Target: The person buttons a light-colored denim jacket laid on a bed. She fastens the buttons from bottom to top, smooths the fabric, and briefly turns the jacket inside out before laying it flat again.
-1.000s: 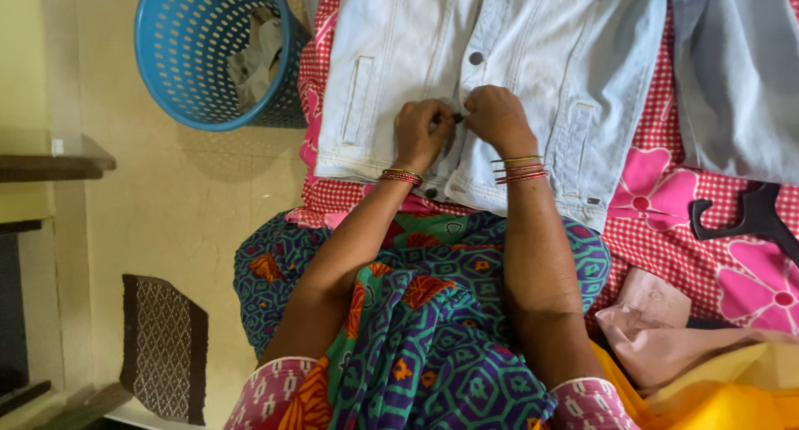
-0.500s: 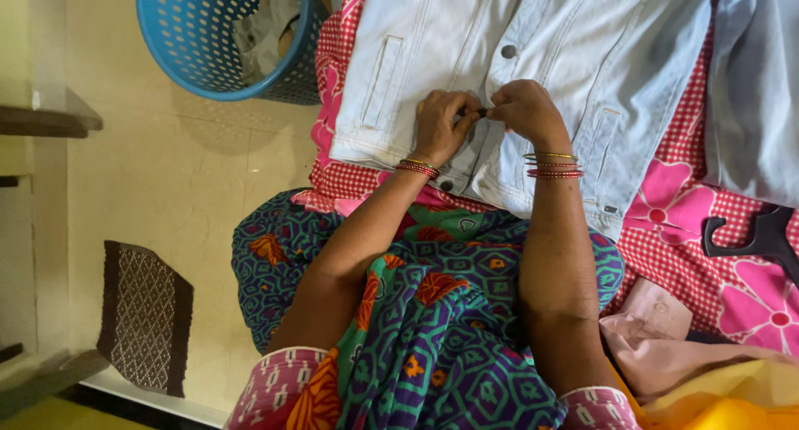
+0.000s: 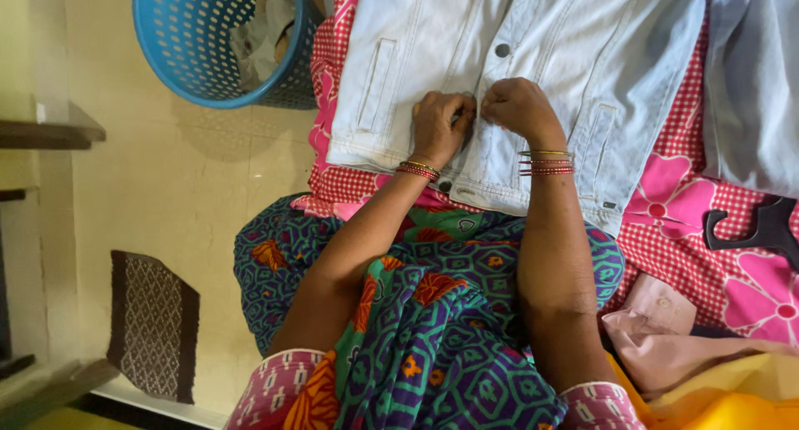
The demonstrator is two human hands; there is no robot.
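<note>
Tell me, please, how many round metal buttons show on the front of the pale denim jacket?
2: one round metal button above the hands, one at the hem beside the left wrist. Another may be hidden between the left hand and right hand.

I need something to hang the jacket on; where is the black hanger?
In the head view, the black hanger lies at the far right edge on the pink flowered cloth, to the right of the denim jacket.

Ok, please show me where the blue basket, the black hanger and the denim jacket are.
blue basket [image 3: 179, 55], head view, perforated inner wall.
black hanger [image 3: 753, 228], head view, its middle.
denim jacket [image 3: 599, 55], head view, front panel.
</note>
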